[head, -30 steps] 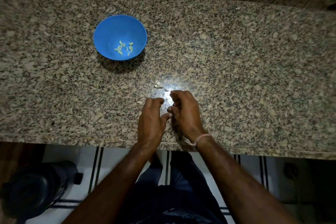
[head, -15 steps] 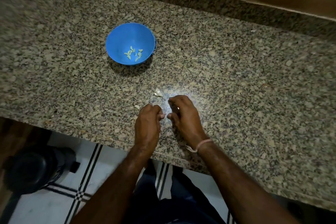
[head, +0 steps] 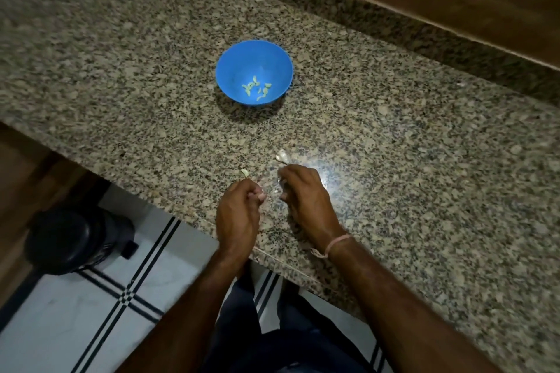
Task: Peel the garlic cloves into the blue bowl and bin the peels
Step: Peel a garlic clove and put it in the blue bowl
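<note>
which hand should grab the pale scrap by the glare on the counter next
Right, probably. The right hand lies just short of the pale scrap; the left hand sits further away, nearer another small bit. Whether either hand already holds something is unclear.

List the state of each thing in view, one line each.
blue bowl, upright on the counter.
peeled cloves, loose in the bowl's bottom.
left hand, fingers curled; contents hidden.
right hand, fingers curled; contents hidden.
pale piece, lying on the counter by the left hand.
pale scrap, lying by the right hand.
</note>
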Demonstrator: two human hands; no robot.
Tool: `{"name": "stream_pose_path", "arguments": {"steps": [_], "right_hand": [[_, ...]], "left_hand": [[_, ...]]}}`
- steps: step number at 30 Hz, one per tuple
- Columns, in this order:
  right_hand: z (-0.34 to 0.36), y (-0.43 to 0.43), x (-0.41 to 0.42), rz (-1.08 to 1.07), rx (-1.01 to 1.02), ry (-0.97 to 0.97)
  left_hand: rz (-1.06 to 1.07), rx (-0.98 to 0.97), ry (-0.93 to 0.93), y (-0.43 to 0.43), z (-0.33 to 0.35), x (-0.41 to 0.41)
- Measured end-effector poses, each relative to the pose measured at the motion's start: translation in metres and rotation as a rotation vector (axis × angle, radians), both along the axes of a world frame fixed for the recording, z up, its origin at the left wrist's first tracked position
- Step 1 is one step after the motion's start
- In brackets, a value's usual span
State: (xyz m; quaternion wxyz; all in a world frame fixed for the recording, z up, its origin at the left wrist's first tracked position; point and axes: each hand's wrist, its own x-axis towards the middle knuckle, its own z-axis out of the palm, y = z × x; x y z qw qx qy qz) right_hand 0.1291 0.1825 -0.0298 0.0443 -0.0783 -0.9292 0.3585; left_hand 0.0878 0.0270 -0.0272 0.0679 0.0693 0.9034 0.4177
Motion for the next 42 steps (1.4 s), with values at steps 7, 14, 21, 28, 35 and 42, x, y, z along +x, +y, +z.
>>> {"name": "stream_pose_path", "arguments": {"steps": [7, 14, 21, 28, 35, 42], "right_hand": [[0.001, -0.001, -0.003, -0.123, -0.153, 0.01], [0.0, -0.01, -0.008, 0.018, 0.093, 0.052], [-0.01, -0.02, -0.021, 0.054, 0.107, 0.049], [-0.009, -0.022, -0.017, -0.008, 0.133, 0.045], [-0.017, -0.021, -0.024, 0.083, 0.343, 0.008], [0.01, -0.037, -0.02, -0.233, -0.336, -0.17]], "left_hand": [[0.064, 0.045, -0.026, -0.003, 0.005, 0.002], [0.094, 0.036, -0.047, -0.006, -0.003, 0.0], [0.098, 0.017, -0.068, -0.007, -0.007, -0.006], [0.084, -0.011, -0.081, -0.006, -0.005, -0.008], [0.098, 0.003, -0.093, -0.011, 0.0, -0.006], [0.192, 0.132, -0.141, -0.031, 0.006, -0.002]]}}
